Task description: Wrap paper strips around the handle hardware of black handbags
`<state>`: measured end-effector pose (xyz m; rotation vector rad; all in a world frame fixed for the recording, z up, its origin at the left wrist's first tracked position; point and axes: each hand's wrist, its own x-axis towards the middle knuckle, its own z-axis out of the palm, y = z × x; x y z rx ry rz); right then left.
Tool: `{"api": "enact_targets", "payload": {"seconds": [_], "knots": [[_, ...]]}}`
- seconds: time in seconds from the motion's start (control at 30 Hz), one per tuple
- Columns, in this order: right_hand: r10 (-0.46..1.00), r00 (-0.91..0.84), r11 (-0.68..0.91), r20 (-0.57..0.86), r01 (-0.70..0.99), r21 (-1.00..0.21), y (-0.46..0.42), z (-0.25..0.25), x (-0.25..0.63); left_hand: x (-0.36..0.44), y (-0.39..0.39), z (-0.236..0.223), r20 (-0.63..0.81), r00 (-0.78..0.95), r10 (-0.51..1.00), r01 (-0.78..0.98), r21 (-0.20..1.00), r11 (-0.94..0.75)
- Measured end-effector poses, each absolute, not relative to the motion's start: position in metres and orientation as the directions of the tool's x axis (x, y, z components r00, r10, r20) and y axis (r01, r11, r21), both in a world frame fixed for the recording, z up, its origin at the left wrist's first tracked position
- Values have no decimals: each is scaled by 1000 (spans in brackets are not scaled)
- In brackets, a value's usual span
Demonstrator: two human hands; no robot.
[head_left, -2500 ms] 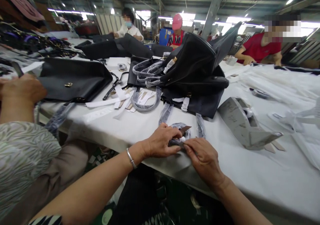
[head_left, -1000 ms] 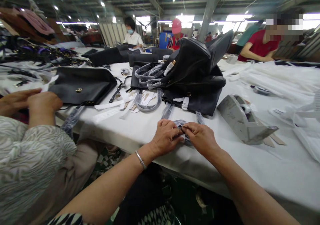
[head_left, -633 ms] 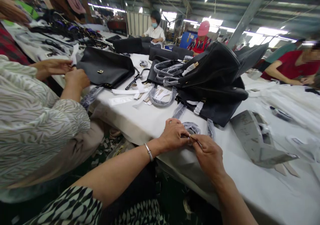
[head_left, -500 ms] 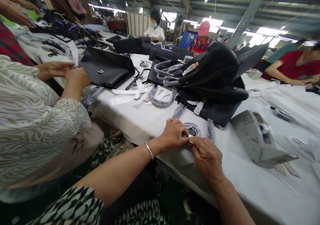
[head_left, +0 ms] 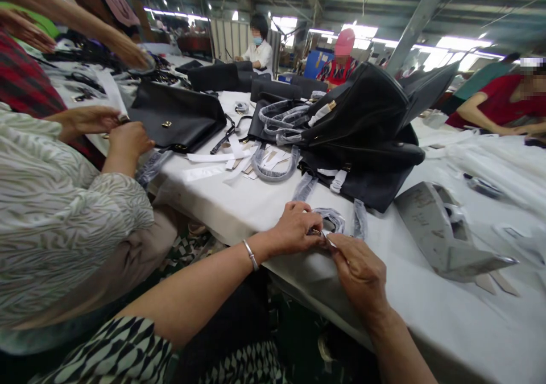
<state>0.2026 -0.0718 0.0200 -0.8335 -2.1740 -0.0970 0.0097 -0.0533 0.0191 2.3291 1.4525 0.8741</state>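
Observation:
At the table's front edge my two hands meet. My left hand (head_left: pixel 294 227), with a silver bangle at the wrist, is closed in a pinch on a small shiny metal fitting (head_left: pixel 314 232). My right hand (head_left: pixel 360 270) pinches a small white strip (head_left: pixel 327 238) beside that fitting, fingers pressed together. Just behind them curves a plastic-wrapped bag handle (head_left: pixel 335 218). Its join to the fitting is hidden by my fingers. Beyond it a black handbag (head_left: pixel 358 182) lies on the table, with a white-wrapped buckle strap (head_left: pixel 338 181) hanging at its front.
A grey metal tape dispenser (head_left: pixel 443 236) stands at the right on the white-covered table (head_left: pixel 490 321). White strips and card pieces (head_left: pixel 243 162) lie left of the bags. At my left a co-worker's hands (head_left: pixel 128 136) hold a white strip near another black bag (head_left: pixel 179 116).
My right hand has shifted slightly right and down, while my left hand keeps its pinch. Behind the co-worker at left, another person's arm now reaches across the table.

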Motion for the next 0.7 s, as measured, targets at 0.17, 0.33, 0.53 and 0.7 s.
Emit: {"api": "enact_targets", "payload": {"seconds": [0.17, 0.33, 0.53, 0.7], "knots": [[672, -435, 733, 600, 510, -451, -56, 30, 209, 10, -51, 19, 325, 308, 894, 690, 571, -445], [686, -615, 720, 389, 496, -485, -30, 59, 202, 10, -48, 19, 319, 324, 891, 696, 557, -453], [710, -610, 680, 352, 464, -568, -34, 60, 198, 9, -50, 16, 340, 358, 869, 677, 547, -493], [732, -456, 678, 506, 419, -604, -51, 39, 205, 9, -50, 12, 365, 349, 863, 675, 542, -502]]}}
